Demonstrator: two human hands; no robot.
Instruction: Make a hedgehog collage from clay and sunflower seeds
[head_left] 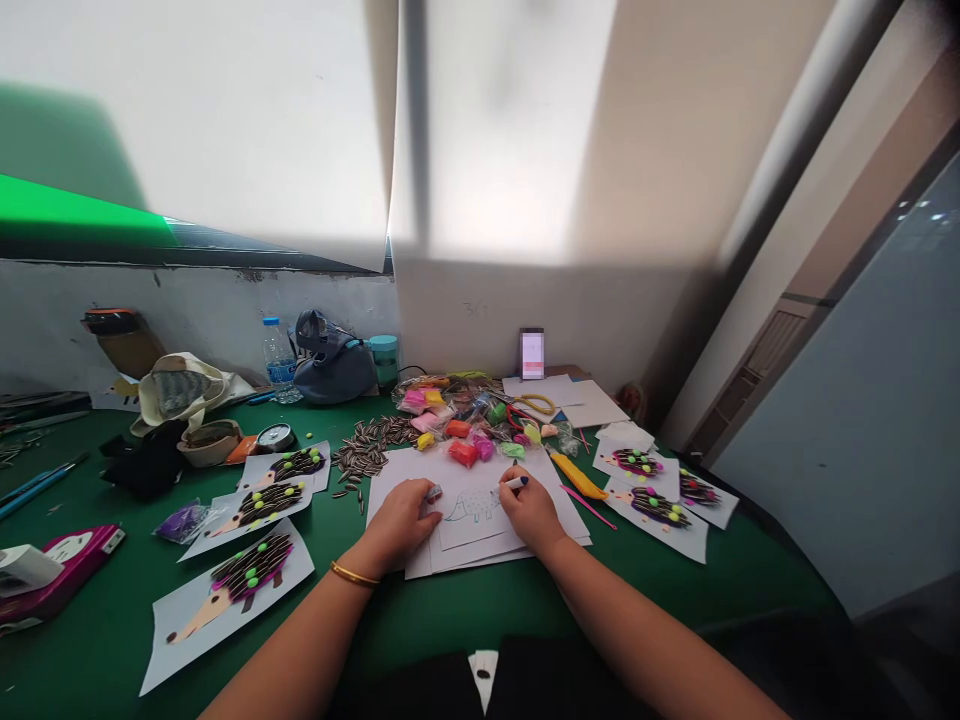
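Note:
On the sheet of white paper [450, 545] in front of me is a drawing of a hedgehog [474, 506] in thin blue-green lines, with a pointed snout to the left. My right hand [534, 512] grips a white marker pen [514, 483], its tip by the hedgehog's right end. Resting on the paper's left side, my left hand [403, 520] has curled fingers around something small and pale that I cannot make out. More sheets lie beneath. Just beyond the paper are colourful packets of modelling clay [463, 453] and a heap of striped sunflower seeds [367, 447].
Finished hedgehog pictures lie left [251, 572] and right [652, 508]. A yellow clay packet [579, 476] and pink stick [589, 506] sit beside my right hand. Along the wall stand a phone [532, 354], a blue bag [334, 370] and a water bottle [280, 365]. Scissors [536, 404] lie behind.

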